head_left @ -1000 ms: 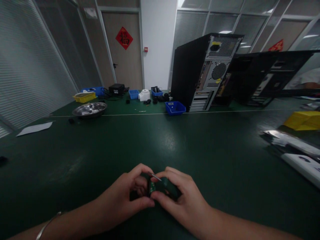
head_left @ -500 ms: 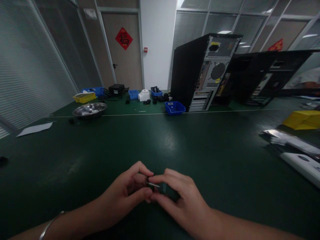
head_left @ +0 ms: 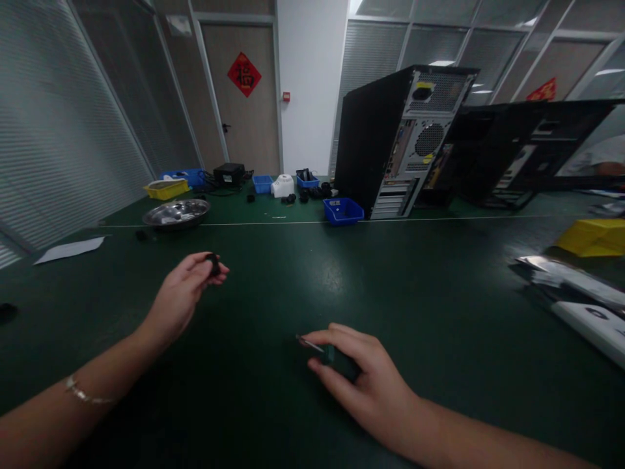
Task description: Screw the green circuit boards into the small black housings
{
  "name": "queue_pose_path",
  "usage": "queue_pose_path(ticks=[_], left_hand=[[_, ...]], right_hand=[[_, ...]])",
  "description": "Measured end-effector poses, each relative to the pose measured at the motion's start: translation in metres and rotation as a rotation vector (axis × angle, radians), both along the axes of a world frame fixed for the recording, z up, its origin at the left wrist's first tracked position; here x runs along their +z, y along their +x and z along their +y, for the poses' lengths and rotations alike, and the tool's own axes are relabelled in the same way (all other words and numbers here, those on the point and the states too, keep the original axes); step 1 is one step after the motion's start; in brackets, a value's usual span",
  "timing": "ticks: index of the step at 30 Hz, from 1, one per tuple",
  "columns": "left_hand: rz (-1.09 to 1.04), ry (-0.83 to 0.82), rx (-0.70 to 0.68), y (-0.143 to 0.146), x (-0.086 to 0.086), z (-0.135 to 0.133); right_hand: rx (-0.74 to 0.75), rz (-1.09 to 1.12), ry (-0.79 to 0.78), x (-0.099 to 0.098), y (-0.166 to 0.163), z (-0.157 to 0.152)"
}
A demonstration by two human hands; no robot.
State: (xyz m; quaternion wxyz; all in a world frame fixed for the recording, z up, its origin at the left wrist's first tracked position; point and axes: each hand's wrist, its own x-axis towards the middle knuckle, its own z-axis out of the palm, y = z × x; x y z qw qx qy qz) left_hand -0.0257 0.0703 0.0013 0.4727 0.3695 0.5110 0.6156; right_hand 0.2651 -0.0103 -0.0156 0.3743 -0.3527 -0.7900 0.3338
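My left hand [head_left: 183, 293] is lifted over the green table [head_left: 415, 293], left of centre. Its fingertips pinch a small black part [head_left: 213, 262]. My right hand [head_left: 361, 381] rests low near the front edge, fingers closed round a small green circuit board [head_left: 330, 354]. A thin metal piece [head_left: 308, 342] sticks out leftward from that board. The two hands are well apart.
A steel bowl [head_left: 176, 213] and a white paper sheet [head_left: 69, 250] lie at the left. Blue bins [head_left: 343, 211], a yellow bin [head_left: 166, 189] and small dark parts sit at the back. Two black computer towers [head_left: 395, 140] stand behind; a yellow box [head_left: 593, 236] and white packets [head_left: 588, 319] lie at the right.
The hands were together on the board. My left hand has pulled away up and to the left with a small black part; my right hand stays with the board.
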Motion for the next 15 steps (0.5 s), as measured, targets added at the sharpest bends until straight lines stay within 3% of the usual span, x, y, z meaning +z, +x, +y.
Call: queue_pose_path(ticks=[6,15], left_hand=[[-0.174,-0.022,0.405,-0.068,-0.009,0.039],[-0.217,-0.064,0.436,-0.085,-0.014,0.041]], right_hand=[[0.042,-0.030,-0.033,0.000,-0.001,0.001],[0.035,-0.019,-0.041,0.002,-0.001,0.004]])
